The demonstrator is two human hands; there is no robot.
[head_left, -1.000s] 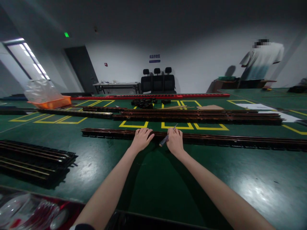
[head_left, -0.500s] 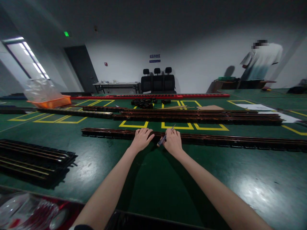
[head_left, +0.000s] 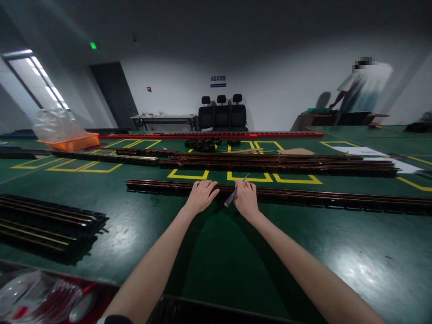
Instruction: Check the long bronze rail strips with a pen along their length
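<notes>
A long black rail (head_left: 303,197) with copper-coloured strips along it lies crosswise on the green table in front of me. My left hand (head_left: 201,196) is on the rail, fingers bent over its far side and thumb reaching right. Just to the right, my right hand (head_left: 247,198) is closed around a slim hand tool (head_left: 231,198) with a dark handle. Its thin metal tip points up and away, past my fingers. The tool's exact kind is unclear. Both hands are close together over the same stretch of rail.
Beyond lie more stacked rails (head_left: 280,164) and a pile of black parts (head_left: 201,144). An orange tray (head_left: 72,143) holds a clear plastic bag. More rails (head_left: 43,225) lie at left, above plastic-wrapped items (head_left: 40,297). A person (head_left: 364,87) stands at back right.
The rail has slid right, its left end now closer to my left hand. Both hands have shifted slightly right. The person at the back has stretched an arm out to the left.
</notes>
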